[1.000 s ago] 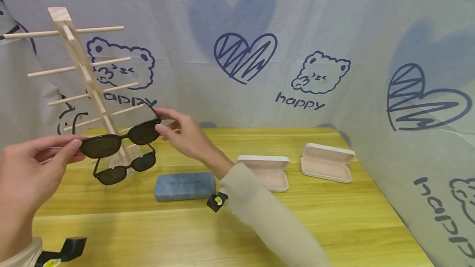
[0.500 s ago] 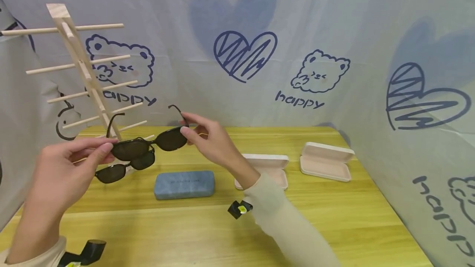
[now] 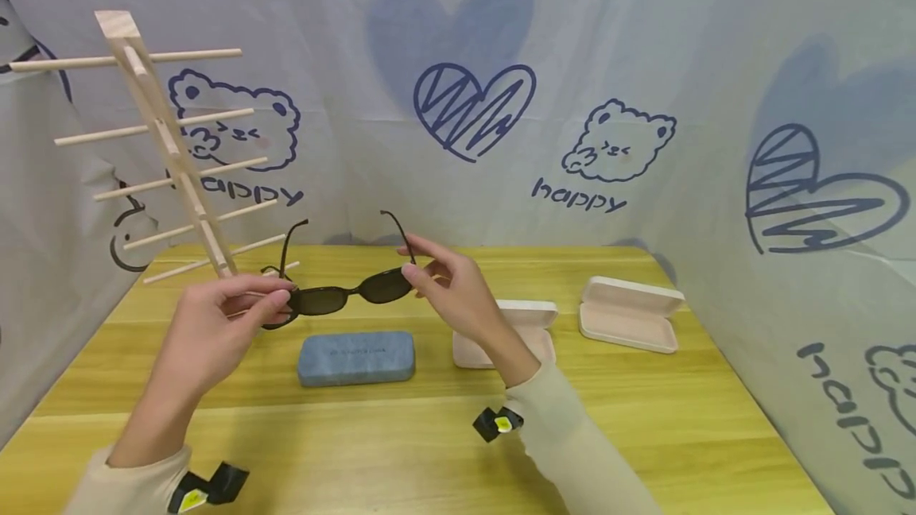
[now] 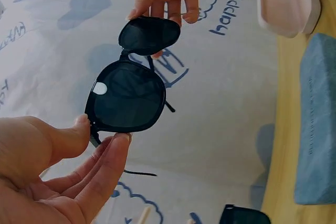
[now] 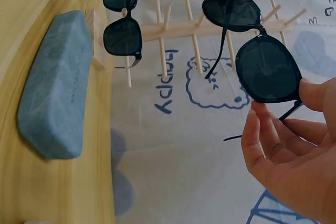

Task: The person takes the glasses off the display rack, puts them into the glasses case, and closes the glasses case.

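Black sunglasses (image 3: 320, 301) with dark lenses are held up between both hands, their temples unfolded and pointing away. My left hand (image 3: 223, 328) pinches the left corner of the frame between thumb and fingers. At the opposite corner, my right hand (image 3: 458, 292) pinches the hinge area the same way. In the right wrist view a second pair of sunglasses (image 5: 122, 36) hangs on the lowest peg of the wooden display rack (image 3: 184, 173). The left hand mostly hides that pair in the head view. Below the held pair lies a closed blue glasses case (image 3: 356, 359).
Two pale glasses cases stand open on the wooden table (image 3: 372, 451): one is partly behind the right wrist, the other case (image 3: 630, 315) is farther right. A printed cloth (image 3: 343, 62) hangs behind the table and along its sides.
Both hands have carried the sunglasses rightward and slightly down, away from the rack. The second pair and the cases have stayed where they were.
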Available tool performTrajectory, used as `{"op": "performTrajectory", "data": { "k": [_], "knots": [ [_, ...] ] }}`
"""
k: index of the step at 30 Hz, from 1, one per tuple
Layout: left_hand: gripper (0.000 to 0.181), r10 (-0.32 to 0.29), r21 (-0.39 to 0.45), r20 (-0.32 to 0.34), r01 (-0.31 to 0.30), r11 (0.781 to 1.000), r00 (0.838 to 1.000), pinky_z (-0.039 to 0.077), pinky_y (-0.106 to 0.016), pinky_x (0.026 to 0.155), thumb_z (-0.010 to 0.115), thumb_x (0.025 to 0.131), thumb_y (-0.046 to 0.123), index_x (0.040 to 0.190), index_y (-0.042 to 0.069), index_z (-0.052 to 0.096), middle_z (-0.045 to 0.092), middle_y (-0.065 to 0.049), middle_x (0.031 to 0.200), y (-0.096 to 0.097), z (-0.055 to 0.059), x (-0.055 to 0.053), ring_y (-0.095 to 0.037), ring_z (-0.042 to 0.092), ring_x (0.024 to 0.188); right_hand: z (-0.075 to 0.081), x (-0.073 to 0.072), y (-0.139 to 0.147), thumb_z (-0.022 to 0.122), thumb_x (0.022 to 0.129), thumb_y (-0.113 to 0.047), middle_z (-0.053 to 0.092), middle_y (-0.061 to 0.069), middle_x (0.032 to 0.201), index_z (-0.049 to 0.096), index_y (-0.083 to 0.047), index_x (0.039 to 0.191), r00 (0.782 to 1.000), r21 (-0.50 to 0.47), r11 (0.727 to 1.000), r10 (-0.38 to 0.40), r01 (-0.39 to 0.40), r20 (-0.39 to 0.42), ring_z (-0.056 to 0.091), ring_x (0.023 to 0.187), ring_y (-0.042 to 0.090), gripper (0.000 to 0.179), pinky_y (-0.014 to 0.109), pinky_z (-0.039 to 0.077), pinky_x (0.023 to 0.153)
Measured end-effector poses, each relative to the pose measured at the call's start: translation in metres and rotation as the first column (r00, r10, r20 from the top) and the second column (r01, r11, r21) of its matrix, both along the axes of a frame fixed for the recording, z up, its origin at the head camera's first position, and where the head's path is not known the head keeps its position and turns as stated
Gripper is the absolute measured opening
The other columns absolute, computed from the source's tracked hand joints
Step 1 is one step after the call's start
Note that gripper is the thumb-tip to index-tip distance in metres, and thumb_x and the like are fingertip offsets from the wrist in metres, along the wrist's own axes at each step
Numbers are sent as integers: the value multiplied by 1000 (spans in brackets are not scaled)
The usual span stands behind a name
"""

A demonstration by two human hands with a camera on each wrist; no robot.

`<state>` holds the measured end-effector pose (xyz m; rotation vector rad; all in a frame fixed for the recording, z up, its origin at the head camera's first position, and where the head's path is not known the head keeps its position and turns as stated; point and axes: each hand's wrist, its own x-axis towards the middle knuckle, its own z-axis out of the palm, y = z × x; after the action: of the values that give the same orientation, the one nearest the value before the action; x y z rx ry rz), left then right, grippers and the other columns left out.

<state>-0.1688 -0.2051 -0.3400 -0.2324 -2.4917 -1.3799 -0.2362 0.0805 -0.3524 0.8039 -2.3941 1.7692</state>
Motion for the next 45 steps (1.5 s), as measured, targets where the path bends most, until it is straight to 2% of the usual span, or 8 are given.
{"op": "performTrajectory", "data": {
  "k": [2, 5, 11, 15, 22, 34, 40, 45],
  "knots": [
    [27, -21, 11, 27, 21, 1000, 999, 59, -14, 72, 67, 101, 11, 125, -1, 72, 74, -24, 118, 4, -4, -2, 6, 72, 80, -4, 1, 5, 61, 105, -17, 66, 11, 140, 50, -8, 153, 1000, 5, 1000, -3, 3, 0, 71, 92, 23, 50, 43, 63, 84],
    [38, -42, 19, 65, 41, 999, 997, 60, -16, 73, 66, 102, 11, 138, 2, 64, 71, -25, 120, 10, -10, -5, 6, 72, 82, -10, 2, 12, 61, 105, -16, 65, 13, 141, 49, -6, 153, 1000, 15, 1000, -2, 2, 0, 72, 95, 29, 51, 43, 62, 83],
    [60, -61, 70, 131, 53, 996, 989, 61, -19, 74, 65, 102, 9, 157, 3, 41, 67, -27, 120, 20, -17, -9, 8, 70, 82, -19, 5, 23, 61, 105, -16, 63, 14, 144, 47, -7, 155, 1000, 34, 999, -7, 6, 14, 72, 100, 30, 52, 29, 60, 80],
    [56, -74, 50, 135, 68, 996, 988, 61, -19, 76, 64, 102, 9, 154, -1, 45, 67, -26, 119, 23, -20, -10, 10, 69, 83, -25, 6, 27, 62, 104, -14, 64, 13, 143, 48, -8, 154, 1000, 33, 999, -12, 12, 19, 72, 101, 29, 52, 27, 60, 80],
    [50, -85, 11, 146, 84, 996, 986, 62, -21, 77, 65, 102, 10, 148, -4, 52, 69, -24, 116, 27, -23, -9, -17, 77, 92, -32, 9, 31, 63, 103, -8, 63, 20, 142, 48, -3, 153, 1000, -5, 1000, -4, 5, 21, 70, 101, 31, 53, 24, 60, 79],
    [49, -107, -4, 143, 108, 994, 984, 63, -29, 79, 65, 102, 10, 147, -3, 53, 69, -22, 114, 31, -25, -11, -28, 78, 94, -35, 11, 35, 63, 102, -6, 68, 23, 134, 58, 2, 144, 1000, -21, 1000, -17, 18, 17, 69, 94, 22, 43, 20, 56, 73],
    [47, -100, -17, 145, 103, 995, 984, 63, -25, 75, 64, 102, 10, 147, -3, 54, 69, -21, 112, 32, -24, -11, -29, 78, 94, -35, 11, 33, 62, 102, -6, 70, 23, 129, 66, 2, 134, 1000, -16, 1000, -7, 7, 13, 65, 90, 13, 33, 25, 58, 74],
    [46, -100, -37, 138, 106, 994, 985, 62, -24, 75, 63, 103, 9, 146, -5, 54, 70, -20, 109, 30, -25, -12, -27, 78, 93, -36, 13, 31, 62, 101, -3, 71, 21, 127, 71, 3, 124, 999, -4, 1000, -31, 31, 17, 63, 91, 10, 25, 19, 56, 74]
  ]
}}
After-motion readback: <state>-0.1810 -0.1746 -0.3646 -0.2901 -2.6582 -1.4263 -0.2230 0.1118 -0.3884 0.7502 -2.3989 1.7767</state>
